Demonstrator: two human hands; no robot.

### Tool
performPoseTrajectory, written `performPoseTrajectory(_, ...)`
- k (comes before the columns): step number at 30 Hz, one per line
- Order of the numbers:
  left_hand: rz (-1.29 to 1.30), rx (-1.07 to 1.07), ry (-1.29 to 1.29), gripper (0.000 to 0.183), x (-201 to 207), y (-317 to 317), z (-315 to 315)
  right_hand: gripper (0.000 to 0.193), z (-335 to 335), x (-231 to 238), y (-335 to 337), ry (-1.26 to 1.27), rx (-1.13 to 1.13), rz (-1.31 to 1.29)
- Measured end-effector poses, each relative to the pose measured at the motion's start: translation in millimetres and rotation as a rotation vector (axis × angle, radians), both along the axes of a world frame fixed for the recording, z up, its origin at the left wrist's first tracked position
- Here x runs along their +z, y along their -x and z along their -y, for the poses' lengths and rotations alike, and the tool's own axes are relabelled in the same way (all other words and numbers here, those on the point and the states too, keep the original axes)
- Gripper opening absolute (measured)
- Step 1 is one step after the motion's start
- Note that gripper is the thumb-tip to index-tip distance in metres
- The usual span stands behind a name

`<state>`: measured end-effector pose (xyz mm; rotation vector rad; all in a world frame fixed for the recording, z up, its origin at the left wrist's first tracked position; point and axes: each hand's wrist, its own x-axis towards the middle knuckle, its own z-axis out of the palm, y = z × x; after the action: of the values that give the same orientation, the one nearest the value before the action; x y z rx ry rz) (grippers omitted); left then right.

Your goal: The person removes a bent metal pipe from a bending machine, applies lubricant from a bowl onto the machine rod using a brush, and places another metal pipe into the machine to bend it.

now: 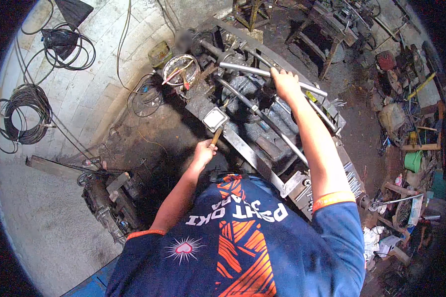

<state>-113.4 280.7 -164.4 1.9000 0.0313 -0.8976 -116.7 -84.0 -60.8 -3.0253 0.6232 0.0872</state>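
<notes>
My left hand (204,152) is closed round the wooden handle (216,135) of a tool. At the top of that handle is a square piece (215,119) with a pale face and dark rim; whether the two are joined I cannot tell. Over the machine, my right hand (285,83) grips a shiny metal pipe (252,70), which slopes from upper left to lower right. Below it runs a second, longer rod (262,116), slanting across the dark, greasy machine (277,123). A flat metal bar (252,157) edges the machine on my side.
A round tub (181,60) with brushes or sticks in it stands at the machine's far left. Coiled cable (25,115) hangs on the left wall. Metal rods (349,187) lie by my right elbow. Another machine part (104,200) stands at lower left, and a green bucket (413,161) at right.
</notes>
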Motion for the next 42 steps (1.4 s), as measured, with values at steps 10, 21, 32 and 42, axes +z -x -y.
performPoseTrajectory(10, -0.064, -0.054, 0.007, 0.022, 0, -5, -11, 0.047, 14, 17, -11, -0.352, -0.059, -0.134)
performPoseTrajectory(21, -0.017, 0.052, 0.084, 0.034, 5, 1, -6, 0.041, 56, 0, -12, -0.61, 0.137, 0.05)
performPoseTrajectory(32, 0.109, 0.156, 0.173, 0.036, -30, 5, -17, 0.053, 37, 15, 10, -0.401, -0.159, -0.156)
performPoseTrajectory(42, 0.17, 0.106, 0.076, 0.033, -11, 3, -14, 0.047, 24, 9, 13, -0.257, -0.204, -0.062)
